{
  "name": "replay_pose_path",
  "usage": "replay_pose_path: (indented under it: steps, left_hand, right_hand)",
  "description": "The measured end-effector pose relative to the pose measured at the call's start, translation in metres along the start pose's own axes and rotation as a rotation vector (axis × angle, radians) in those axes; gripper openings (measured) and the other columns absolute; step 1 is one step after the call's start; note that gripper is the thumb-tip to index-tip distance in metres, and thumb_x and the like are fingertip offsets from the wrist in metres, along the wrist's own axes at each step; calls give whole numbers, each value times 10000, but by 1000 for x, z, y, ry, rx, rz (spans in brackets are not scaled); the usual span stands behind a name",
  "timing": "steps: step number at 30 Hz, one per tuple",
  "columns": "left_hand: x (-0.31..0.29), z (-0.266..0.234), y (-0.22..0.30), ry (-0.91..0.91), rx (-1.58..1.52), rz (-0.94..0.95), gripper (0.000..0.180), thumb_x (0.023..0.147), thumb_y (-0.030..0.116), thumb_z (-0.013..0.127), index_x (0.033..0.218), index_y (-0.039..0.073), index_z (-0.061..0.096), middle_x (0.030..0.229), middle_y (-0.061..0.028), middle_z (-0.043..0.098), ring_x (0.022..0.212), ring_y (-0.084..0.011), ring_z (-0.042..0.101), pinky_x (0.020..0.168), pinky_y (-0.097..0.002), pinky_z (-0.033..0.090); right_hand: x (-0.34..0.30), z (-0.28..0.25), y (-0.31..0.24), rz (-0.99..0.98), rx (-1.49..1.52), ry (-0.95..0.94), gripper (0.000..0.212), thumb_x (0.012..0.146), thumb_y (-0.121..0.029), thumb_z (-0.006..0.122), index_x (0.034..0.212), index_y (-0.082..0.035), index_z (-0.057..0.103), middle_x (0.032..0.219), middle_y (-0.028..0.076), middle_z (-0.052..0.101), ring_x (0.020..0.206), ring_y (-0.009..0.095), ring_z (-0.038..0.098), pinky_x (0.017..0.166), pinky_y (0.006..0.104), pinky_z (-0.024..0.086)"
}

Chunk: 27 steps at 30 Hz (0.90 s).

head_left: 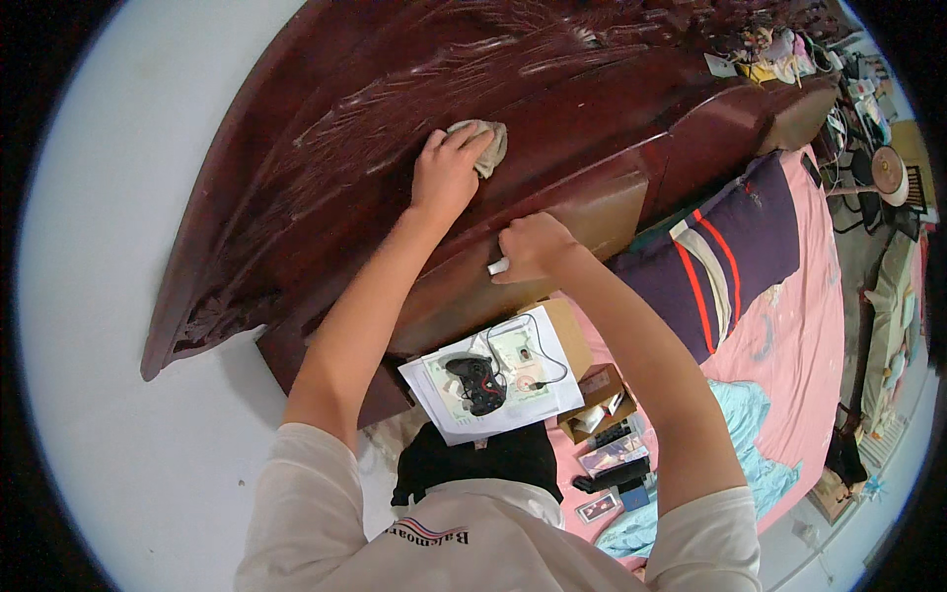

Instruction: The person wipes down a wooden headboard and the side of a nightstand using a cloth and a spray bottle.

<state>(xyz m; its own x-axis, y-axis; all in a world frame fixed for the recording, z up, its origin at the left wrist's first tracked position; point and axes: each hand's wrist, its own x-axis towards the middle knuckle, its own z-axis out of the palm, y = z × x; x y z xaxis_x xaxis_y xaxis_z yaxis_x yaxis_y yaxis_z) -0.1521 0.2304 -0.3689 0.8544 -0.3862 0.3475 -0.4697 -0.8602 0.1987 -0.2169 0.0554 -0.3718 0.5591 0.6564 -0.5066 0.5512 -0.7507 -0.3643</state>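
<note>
The carved dark-red headboard (375, 109) offers broad open wood to the left of and above the left hand (444, 173) and its grey cloth (483, 143), while the right hand (533, 247) sits on the padded lower rail close by. Below, at the bed's head edge, papers with a black game controller (478, 380), small boxes (597, 395) and a striped pillow (725, 257) crowd the pink sheet (799, 345). The headboard's far right end is cluttered.

A bedroom in a home is shown: a carved dark-red wooden headboard (414, 118) is set against a pale wall (109, 296), above a pink bedsheet (789, 335), a striped purple pillow (730, 247) and a cluttered bedside surface (779, 49).
</note>
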Motion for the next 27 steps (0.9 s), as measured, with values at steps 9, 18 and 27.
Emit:
replay_pose_path:
  steps: [9, 18, 27]
  left_hand:
    - [17, 18, 11, -44, 11, 34, 509, 771, 1, 660, 1235, 208, 696, 1330, 6, 638, 1112, -323, 596, 913, -418, 571]
    - [84, 80, 56, 241, -53, 314, 283, 862, 181, 616, 1098, 286, 732, 1229, 51, 653, 1171, -267, 590, 879, -398, 597]
    - [142, 83, 107, -86, -47, 176, 418, 850, 125, 665, 1240, 275, 677, 1318, 18, 622, 1262, -371, 536, 904, -461, 586]
  right_hand:
    - [1, -3, -3, 35, -25, -11, 629, 768, -637, 674, 895, -29, 775, 950, 186, 745, 959, 332, 714, 874, 430, 559]
    - [6, 8, -3, 59, -112, -1, 658, 780, -649, 681, 1011, -37, 754, 1060, 197, 731, 1015, 315, 709, 915, 438, 556]
    - [15, 51, 30, -215, -215, 483, 730, 874, -623, 565, 1384, -101, 581, 1384, 159, 610, 1254, 335, 594, 1058, 444, 478]
